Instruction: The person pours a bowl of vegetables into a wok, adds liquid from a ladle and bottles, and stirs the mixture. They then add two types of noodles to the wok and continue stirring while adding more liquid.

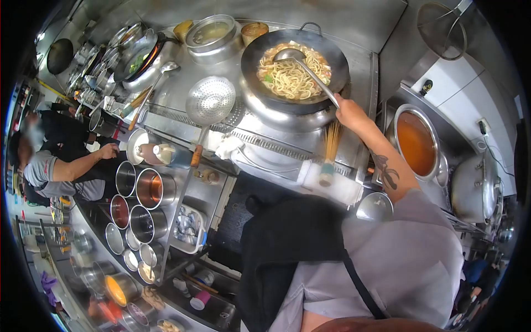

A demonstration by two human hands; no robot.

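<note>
My right hand (352, 114) is closed around the handle of a metal ladle (310, 74). The ladle's bowl lies on thick noodles (298, 80) with bits of vegetable and sauce in a large dark wok (251, 61). The wok sits on a round metal burner ring. Just below my right hand, a bamboo brush (331, 149) stands by a white cloth (345, 185). A perforated strainer (211, 99) with a wooden handle rests on the steel stove top to the left. My left hand is out of the frame.
Steel pots of sauces (150, 189) stand at the left. A large pot of orange-brown liquid (417, 144) is at the right, below a hanging wire strainer (442, 30). Another person (52, 166) reaches in from the far left. A second wok (133, 58) stands at the upper left.
</note>
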